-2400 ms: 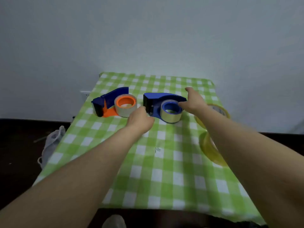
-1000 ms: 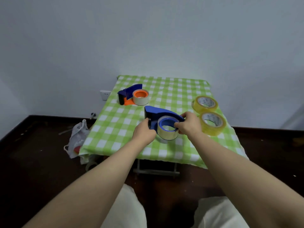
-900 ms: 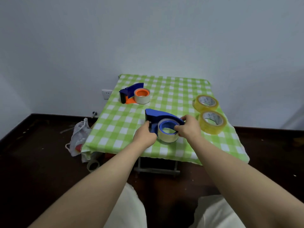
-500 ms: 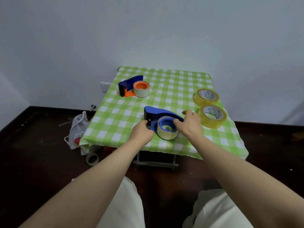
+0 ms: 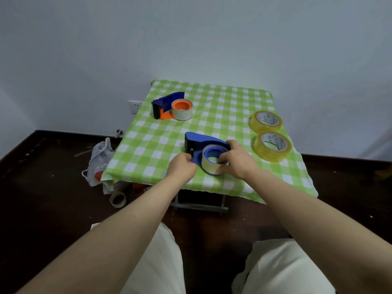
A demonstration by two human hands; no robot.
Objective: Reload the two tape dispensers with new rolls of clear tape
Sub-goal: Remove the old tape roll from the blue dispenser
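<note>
glossy green-and-white check cloth (image 5: 212, 102) over a small table. blue dispenser (image 5: 203, 142), hard plastic with a curved hood, lies flat near the front edge. second dispenser (image 5: 167, 105), orange hub, sits far left, well apart from both hands. two thick yellowish rolls lie flat at right: far roll (image 5: 265, 124), near roll (image 5: 272, 148). left hand (image 5: 182, 168) is curled round the blue dispenser's cutter end. right hand (image 5: 238, 164) pinches the thin pale roll (image 5: 206, 166) on its hub.
</note>
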